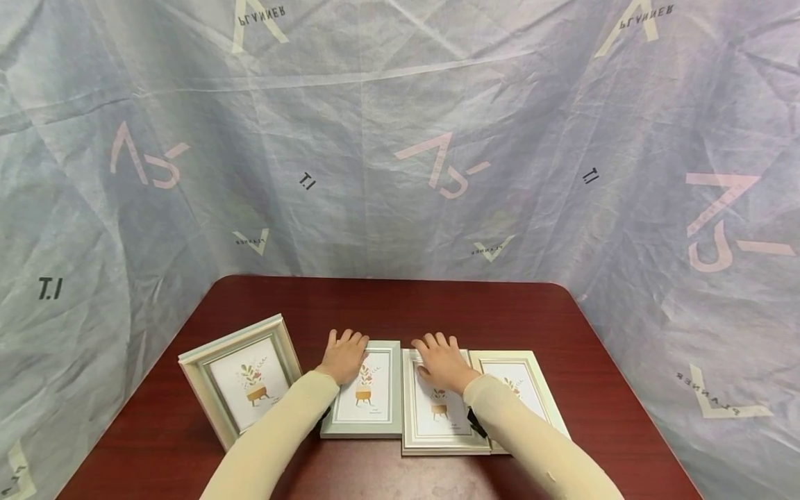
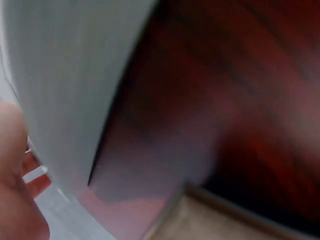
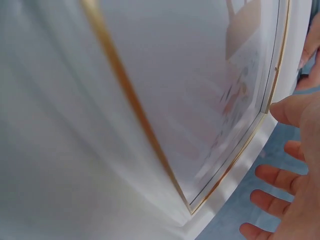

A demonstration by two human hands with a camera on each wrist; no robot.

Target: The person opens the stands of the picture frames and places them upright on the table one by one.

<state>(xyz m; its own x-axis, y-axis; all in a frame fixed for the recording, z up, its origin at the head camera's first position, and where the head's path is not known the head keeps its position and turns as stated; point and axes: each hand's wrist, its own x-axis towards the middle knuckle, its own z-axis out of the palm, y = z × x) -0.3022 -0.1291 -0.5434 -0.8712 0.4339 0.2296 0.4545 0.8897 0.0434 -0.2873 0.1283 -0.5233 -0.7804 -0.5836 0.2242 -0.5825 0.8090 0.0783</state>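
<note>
My left hand (image 1: 343,356) lies over the upper left corner of a pale grey-green picture frame (image 1: 361,431), its fingers reaching past the far edge. In the left wrist view, part of this hand (image 2: 17,185) shows beside the frame's blurred pale side (image 2: 65,85). My right hand (image 1: 442,362) is over the upper part of a cream picture frame (image 1: 445,448), fingers spread. The right wrist view shows that hand (image 3: 295,165) with its thumb by the frame's rim (image 3: 225,187). Both frames lie side by side, each with a potted-plant print.
At the left, a larger cream frame (image 1: 290,347) stands tilted upright. Another cream frame (image 1: 523,355) lies against the right side of the middle one, partly behind my right forearm. The dark red table (image 1: 425,305) ends at a grey printed cloth (image 1: 375,208).
</note>
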